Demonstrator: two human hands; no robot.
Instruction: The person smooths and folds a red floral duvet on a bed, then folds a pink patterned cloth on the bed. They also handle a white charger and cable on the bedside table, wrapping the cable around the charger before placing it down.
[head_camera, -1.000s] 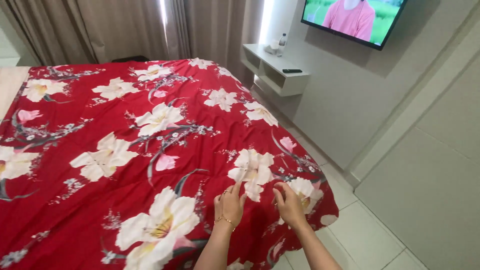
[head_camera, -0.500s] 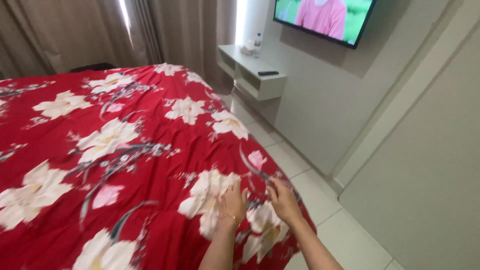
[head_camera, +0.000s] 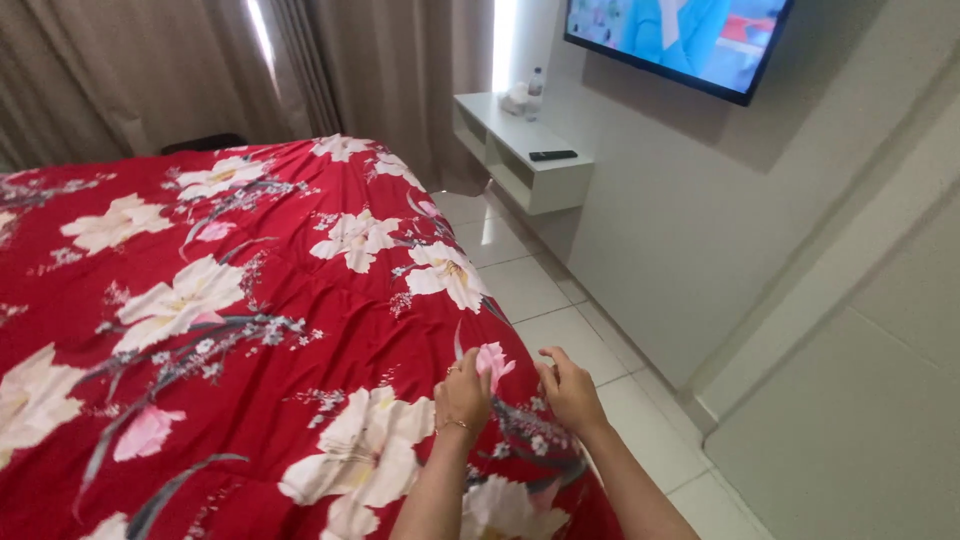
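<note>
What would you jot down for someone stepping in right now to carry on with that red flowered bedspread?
Left hand: resting on the red flowered bedspread near the bed's foot-end corner, fingers curled against the fabric; whether it pinches it I cannot tell.
Right hand: at the bedspread's edge, fingers bent, grip unclear.
Done: the bedspread covers the bed and lies mostly flat.
Left: likely the corner under the hands, where the fabric shows folds and hangs toward the tiled floor.
Nearby: a wall shelf holding a remote control.

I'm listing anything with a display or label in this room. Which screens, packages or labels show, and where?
Television: wall-mounted, upper right; flat black-framed rectangle showing blue, red and pale shapes.
Bottle: far end of the white wall shelf; small, clear, its label too small to make out.
</note>
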